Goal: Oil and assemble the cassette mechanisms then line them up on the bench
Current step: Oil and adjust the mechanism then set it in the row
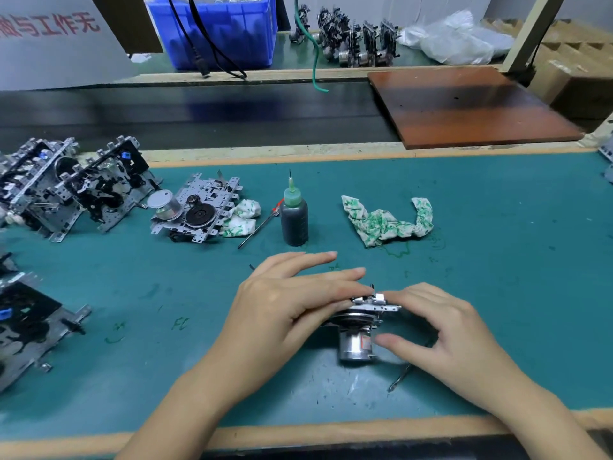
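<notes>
A cassette mechanism (360, 322) with a silver motor underneath sits on the green mat at centre front. My left hand (292, 303) lies over its left side, fingers straight across the top plate. My right hand (441, 330) grips its right side, forefinger on the top edge and thumb against the motor. A dark oil bottle (294, 217) with a green needle cap stands upright behind my hands. Another mechanism (199, 209) lies flat to the bottle's left, and two more (76, 187) lean at the far left.
A thin metal probe (257, 229) lies left of the bottle beside a small cloth (242, 217). A green-patterned rag (388, 222) lies to the right. Tweezers (399, 376) rest under my right hand. More mechanisms (30, 327) sit at the left edge. A brown board (464, 104) and blue crate (219, 28) stand behind.
</notes>
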`<action>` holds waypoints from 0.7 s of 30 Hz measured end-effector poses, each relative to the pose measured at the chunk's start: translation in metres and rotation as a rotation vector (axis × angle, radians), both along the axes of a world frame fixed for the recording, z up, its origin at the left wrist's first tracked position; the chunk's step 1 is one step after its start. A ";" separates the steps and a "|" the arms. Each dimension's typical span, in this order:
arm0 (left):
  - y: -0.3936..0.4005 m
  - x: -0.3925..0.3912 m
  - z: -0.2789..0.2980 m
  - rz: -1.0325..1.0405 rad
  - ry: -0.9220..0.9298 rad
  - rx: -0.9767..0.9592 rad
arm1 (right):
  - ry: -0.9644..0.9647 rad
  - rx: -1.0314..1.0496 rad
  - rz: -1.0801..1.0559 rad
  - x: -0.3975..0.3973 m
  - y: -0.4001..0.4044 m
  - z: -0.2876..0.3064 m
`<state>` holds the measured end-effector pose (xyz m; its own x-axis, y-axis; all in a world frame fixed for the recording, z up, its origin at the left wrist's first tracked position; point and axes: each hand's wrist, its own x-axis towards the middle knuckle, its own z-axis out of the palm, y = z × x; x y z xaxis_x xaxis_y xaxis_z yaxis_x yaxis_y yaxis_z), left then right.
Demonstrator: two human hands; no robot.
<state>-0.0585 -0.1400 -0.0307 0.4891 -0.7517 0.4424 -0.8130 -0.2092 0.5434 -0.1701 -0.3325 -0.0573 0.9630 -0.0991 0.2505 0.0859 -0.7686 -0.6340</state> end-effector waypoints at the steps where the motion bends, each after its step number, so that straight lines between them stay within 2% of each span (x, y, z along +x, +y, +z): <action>1: 0.000 -0.001 0.000 0.000 0.012 -0.004 | -0.027 -0.041 0.003 -0.002 0.000 -0.002; 6: 0.000 -0.001 0.000 -0.002 0.018 -0.007 | -0.063 -0.283 0.024 -0.002 0.000 -0.002; 12: -0.001 -0.002 0.001 0.007 0.001 -0.012 | -0.049 -0.339 0.067 -0.002 -0.006 0.000; 18: -0.002 -0.002 0.002 0.007 0.023 -0.005 | -0.008 -0.289 0.091 0.001 -0.004 0.007; 21: 0.000 -0.003 0.004 -0.013 0.105 -0.019 | -0.022 -0.032 0.062 0.002 -0.008 0.019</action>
<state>-0.0612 -0.1403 -0.0263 0.5242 -0.7503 0.4029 -0.7536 -0.1883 0.6298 -0.1683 -0.3402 -0.0388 0.9612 -0.0310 0.2740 0.1478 -0.7810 -0.6068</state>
